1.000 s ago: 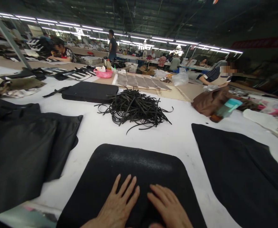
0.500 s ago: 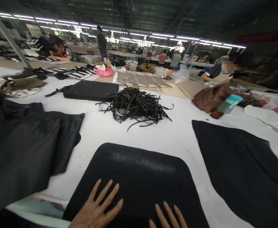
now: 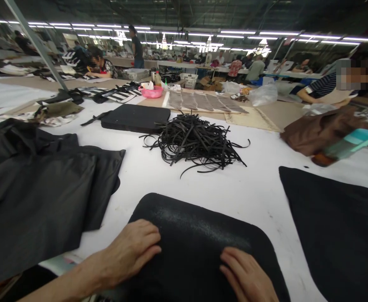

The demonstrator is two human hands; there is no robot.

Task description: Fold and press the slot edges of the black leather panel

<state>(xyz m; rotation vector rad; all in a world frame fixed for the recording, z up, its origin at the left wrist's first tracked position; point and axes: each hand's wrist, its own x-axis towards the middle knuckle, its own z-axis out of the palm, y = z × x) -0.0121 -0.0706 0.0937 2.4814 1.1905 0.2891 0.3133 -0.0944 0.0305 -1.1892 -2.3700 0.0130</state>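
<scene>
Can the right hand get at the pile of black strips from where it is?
Probably yes, with a forward stretch. The right hand is over the near black panel; only the panel's far part and flat white tabletop lie between it and the pile of black strips.

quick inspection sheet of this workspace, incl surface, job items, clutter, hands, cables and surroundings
Surface: white worktop, faint dark marks
Job's things: black panel lying flat, pale scuff-like patch near its far edge
Clutter: heap of black strips, black sheeting, brown cloth, teal-topped bottle
Hands: left hand and right hand at the panel, fingers bent; grip unclear
Cables: nothing seen around the hands
Surroundings: several people, strip lights overhead
</scene>
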